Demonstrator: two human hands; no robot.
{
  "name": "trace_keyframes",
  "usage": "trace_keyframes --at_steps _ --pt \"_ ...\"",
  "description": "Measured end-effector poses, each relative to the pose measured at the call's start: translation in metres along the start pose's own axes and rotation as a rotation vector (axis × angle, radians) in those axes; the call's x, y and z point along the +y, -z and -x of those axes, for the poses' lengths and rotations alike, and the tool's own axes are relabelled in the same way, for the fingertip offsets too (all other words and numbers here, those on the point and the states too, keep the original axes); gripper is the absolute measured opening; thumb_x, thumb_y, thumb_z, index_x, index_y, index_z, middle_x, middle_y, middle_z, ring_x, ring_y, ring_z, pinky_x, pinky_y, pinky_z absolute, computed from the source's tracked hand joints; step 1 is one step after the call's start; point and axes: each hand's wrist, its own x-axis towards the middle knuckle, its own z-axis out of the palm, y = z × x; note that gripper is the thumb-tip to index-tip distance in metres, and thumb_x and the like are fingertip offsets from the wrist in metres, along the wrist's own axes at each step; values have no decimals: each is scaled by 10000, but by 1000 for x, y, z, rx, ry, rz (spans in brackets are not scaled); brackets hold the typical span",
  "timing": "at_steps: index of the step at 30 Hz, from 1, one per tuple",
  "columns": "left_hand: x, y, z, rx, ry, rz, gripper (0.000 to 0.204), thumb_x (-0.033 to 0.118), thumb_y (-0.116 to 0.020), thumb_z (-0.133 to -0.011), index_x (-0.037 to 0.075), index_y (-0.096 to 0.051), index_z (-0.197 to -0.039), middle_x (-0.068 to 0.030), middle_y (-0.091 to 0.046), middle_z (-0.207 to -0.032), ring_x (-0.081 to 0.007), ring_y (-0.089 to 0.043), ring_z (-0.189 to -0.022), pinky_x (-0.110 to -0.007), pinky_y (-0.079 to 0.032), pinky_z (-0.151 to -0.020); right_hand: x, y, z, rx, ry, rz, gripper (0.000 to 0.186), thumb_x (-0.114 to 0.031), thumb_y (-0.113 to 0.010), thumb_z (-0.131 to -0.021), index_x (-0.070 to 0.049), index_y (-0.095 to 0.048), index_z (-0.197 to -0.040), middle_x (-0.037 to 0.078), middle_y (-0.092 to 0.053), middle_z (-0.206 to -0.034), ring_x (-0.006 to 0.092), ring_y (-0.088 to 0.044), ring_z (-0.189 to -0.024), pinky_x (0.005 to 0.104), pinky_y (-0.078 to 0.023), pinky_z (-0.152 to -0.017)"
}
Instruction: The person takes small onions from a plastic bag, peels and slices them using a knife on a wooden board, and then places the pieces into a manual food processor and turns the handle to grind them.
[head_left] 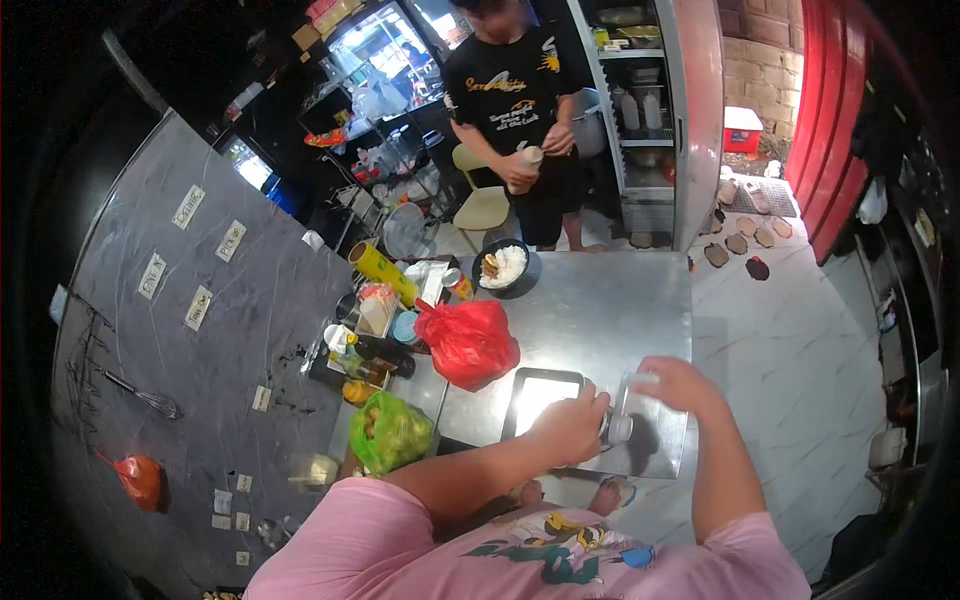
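Observation:
My left hand (572,424) is closed around a small grey, clear-looking container (618,430) with a rounded end, low over the steel table (600,300). Just right of it, my right hand (672,384) has its fingers closed at a pale translucent piece (640,380), whose kind is too blurred to tell. Beneath and beside my left hand lies a dark-rimmed rectangular tray or screen (545,392) with a glaring white face. A tied red plastic bag (468,345) sits to its upper left.
At the far edge stand a black bowl of rice (508,266) and a can (458,284). Bottles (385,355) and a green bag (388,432) crowd the left side. Across the table a person (515,110) holds a pale squeeze bottle (528,165). A chair (482,205) stands behind.

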Motion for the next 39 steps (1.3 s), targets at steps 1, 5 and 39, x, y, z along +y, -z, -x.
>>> trace_keyframes --at_steps 1,5,39 --pt "3 0 -2 -11 -15 -4 615 223 -788 -879 -43 -508 -1357 -315 -539 -1352 -509 -717 -1103 -583 -602 -904 27 -1 -8 17 -77 -49 491 -518 -782 -986 -60 -760 -1163 212 -772 -1096 370 -734 -1020 479 -574 -915" --pt "9 -4 -9 19 -37 -30 589 166 -722 -876 -33 -530 -1396 -296 -578 -1313 -490 -742 -1021 -583 -604 -876 132 -76 16 -272 -277 -110 561 -618 -650 -1057 -73 -776 -1094 144 -757 -990 286 -700 -902 441 -569 -844" --pt "-5 -8 3 39 27 -87 693 247 -816 -844 -3 -519 -1419 -279 -572 -1356 -443 -765 -1006 -537 -623 -856 -70 -25 75 -510 -70 31 691 -611 -721 -1008 -38 -689 -1393 249 -747 -1282 407 -719 -1206 469 -553 -1046"
